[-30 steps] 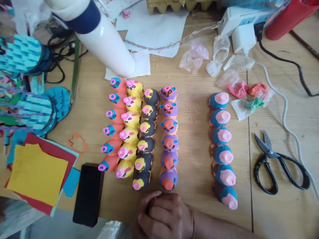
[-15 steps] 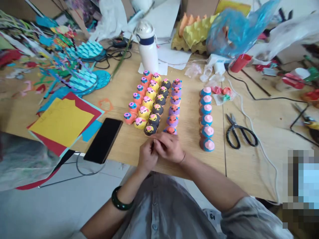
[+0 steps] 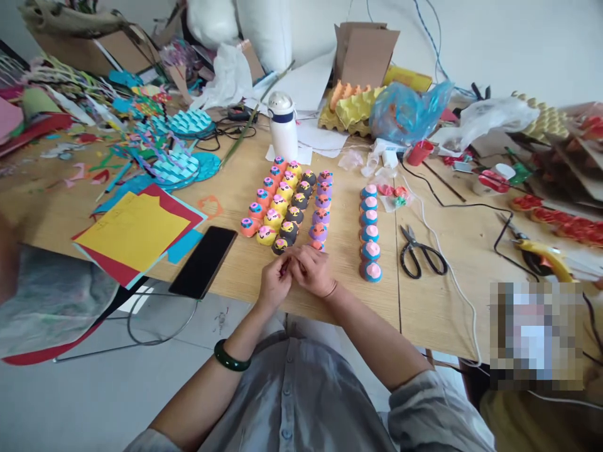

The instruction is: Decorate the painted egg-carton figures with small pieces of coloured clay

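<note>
My left hand (image 3: 276, 280) and my right hand (image 3: 313, 270) meet at the table's front edge, fingers curled together. A small dark reddish bit shows between the left fingers, too small to name. Just beyond them stand rows of painted cups: orange (image 3: 257, 210), yellow (image 3: 279, 204), black (image 3: 295, 215) and purple (image 3: 321, 216), all with face-like decorations. The nearest black and purple-row cups are right by my fingertips. Further right is a separate row of blue cups with pink tops (image 3: 370, 233).
Black-handled scissors (image 3: 421, 254) and a white cable lie right. A phone (image 3: 203, 262) and yellow paper (image 3: 134, 231) lie left. A white bottle (image 3: 283, 129) stands behind the rows. At the left edge is another person's arm (image 3: 7, 257). A glue gun (image 3: 546, 257) lies far right.
The view has tilted up and shifted, showing more of the wall and the table's right side. My hands stay together in nearly the same place by the rows.
</note>
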The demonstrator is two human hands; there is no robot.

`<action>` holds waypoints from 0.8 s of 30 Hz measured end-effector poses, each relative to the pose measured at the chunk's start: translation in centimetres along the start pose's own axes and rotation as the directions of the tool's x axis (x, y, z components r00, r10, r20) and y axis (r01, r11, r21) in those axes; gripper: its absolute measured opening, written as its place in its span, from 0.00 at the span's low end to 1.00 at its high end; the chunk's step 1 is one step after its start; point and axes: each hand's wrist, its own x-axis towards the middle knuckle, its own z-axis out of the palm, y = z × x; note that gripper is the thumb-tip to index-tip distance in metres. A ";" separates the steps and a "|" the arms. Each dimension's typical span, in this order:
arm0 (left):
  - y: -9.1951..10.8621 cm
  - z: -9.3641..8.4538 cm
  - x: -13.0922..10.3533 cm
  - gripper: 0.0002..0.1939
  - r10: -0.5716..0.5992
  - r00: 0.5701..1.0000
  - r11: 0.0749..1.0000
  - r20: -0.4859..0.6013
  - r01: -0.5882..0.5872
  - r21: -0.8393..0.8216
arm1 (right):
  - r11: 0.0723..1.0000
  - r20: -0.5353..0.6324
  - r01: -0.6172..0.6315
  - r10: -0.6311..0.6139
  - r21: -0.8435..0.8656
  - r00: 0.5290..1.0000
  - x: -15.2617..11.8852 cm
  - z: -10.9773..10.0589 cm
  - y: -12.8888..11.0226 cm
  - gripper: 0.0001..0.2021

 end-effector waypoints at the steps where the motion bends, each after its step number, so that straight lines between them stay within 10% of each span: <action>1: 0.0 0.0 0.0 0.11 -0.015 1.000 1.000 0.003 0.015 -0.027 | 1.000 0.005 0.001 -0.001 -0.008 1.000 0.0 -0.1 -0.1 0.12; 12: 3.1 -1.0 -1.1 0.22 -0.219 0.962 0.926 0.163 0.257 -0.276 | 0.906 0.056 -0.210 0.204 0.367 0.977 -0.1 -5.4 -2.2 0.17; 24: 5.5 -0.1 -2.8 0.20 -0.110 0.932 0.951 0.346 0.200 -0.236 | 0.064 0.500 -0.683 0.632 0.728 0.592 -2.1 -7.9 -3.9 0.15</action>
